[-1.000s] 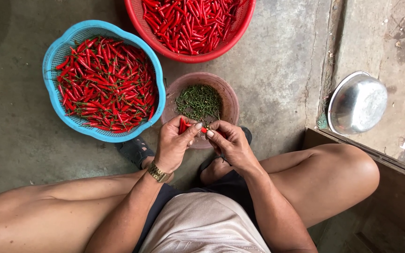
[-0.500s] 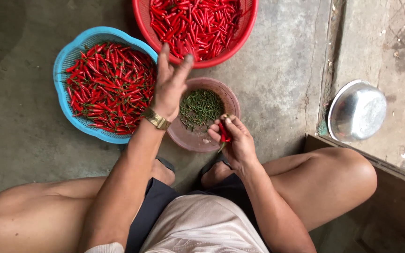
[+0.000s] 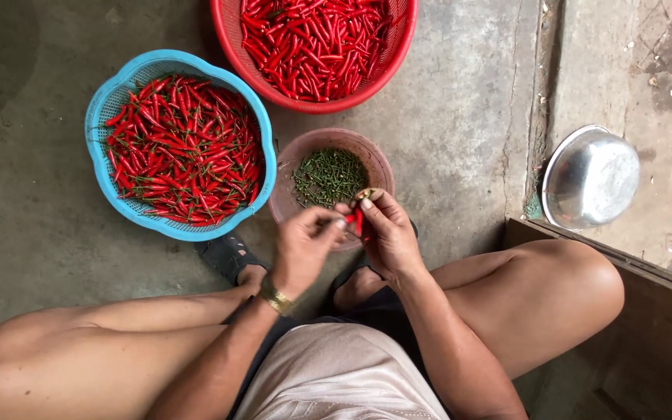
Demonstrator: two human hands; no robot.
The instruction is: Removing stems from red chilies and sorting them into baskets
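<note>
Pinched between both hands, a single red chili [image 3: 358, 221] is held just over the near rim of the brown bowl [image 3: 285, 204], at the point where stem meets fruit.

Left hand [image 3: 305, 247]: fingers curled together, tips closed on one end of the chili; a gold-coloured wristwatch [image 3: 275, 297] is worn at the wrist.

Right hand [image 3: 389, 237]: thumb and forefinger clamped on the other end of the chili, the remaining fingers folded beneath; something small and pale is seen at the fingertips, too small to identify.

Handling, as judged: the stem is best gripped close to its cap and snapped off with a short twist, so that the thin skin is not torn; the work is best kept over the brown bowl so that the stem falls among the others.

Brown bowl: round, smooth, dull plastic, holding a loose heap of thin green stems [image 3: 328, 176].

Blue basket [image 3: 103, 105]: perforated plastic, rounded, heaped with slender, glossy red chilies with green stems attached, set to the left of the brown bowl and touching it.

Red basket [image 3: 235, 48]: round, perforated, filled with similar red chilies, lying beyond the bowl.

Metal bowl [image 3: 591, 177]: polished, upturned, well apart at right on a raised ledge.

Floor [image 3: 460, 124]: rough grey concrete, cracked along the ledge.

Dark sandal [image 3: 225, 255]: seen beneath the left hand.
</note>
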